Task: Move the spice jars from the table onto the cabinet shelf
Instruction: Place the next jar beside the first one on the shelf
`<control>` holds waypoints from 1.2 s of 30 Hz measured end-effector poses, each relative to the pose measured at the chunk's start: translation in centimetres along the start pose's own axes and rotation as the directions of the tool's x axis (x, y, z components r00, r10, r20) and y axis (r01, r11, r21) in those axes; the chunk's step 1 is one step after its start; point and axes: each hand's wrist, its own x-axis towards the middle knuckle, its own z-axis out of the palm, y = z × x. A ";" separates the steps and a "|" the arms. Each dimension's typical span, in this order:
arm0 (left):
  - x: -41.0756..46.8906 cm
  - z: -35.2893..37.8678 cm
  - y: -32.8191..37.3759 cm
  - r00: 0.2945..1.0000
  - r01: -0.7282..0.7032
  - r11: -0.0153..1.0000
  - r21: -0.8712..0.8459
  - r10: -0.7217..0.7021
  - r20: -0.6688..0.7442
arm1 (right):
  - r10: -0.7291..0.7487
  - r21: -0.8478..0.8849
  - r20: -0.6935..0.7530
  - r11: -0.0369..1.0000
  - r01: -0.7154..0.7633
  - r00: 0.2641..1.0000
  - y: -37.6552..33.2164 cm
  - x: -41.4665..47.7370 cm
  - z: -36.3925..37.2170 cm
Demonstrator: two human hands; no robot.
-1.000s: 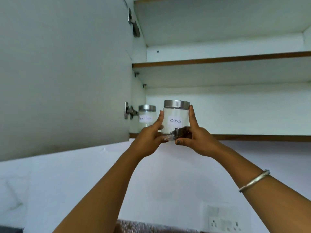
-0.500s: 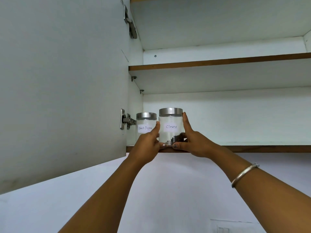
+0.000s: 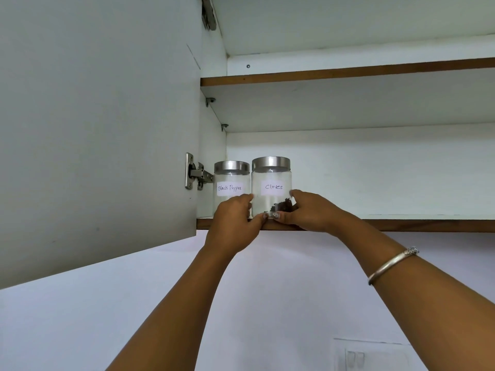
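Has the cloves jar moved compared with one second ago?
Yes. The cloves jar went back and left, closer to the black pepper jar, and now rests on the lower shelf.

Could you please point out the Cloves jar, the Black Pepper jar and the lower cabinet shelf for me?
Cloves jar [image 3: 273, 186]: head view, on its paper label.
Black Pepper jar [image 3: 229, 188]: head view, on its paper label.
lower shelf [image 3: 401, 225]: head view, on its brown front edge.

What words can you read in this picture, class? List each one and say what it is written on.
"Black Pepper": handwritten on the white label of the left jar.
"Cloves": handwritten on the white label of the right jar.
No other writing shows.
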 end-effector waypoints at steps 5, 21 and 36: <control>0.6 0.1 0.2 0.996 0.087 0.996 -0.021 -0.088 -0.032 | 0.060 0.044 0.021 0.997 -0.061 0.998 -0.5 0.3 0.3; 0.5 0.5 0.7 0.987 0.135 0.991 0.006 -0.134 -0.092 | 0.128 -0.161 0.002 0.979 -0.126 0.992 0.0 1.8 1.3; -3.6 3.2 1.9 0.983 -0.109 0.965 0.240 0.140 -0.118 | 0.054 -0.520 -0.224 0.838 -0.166 0.973 0.3 -3.1 3.6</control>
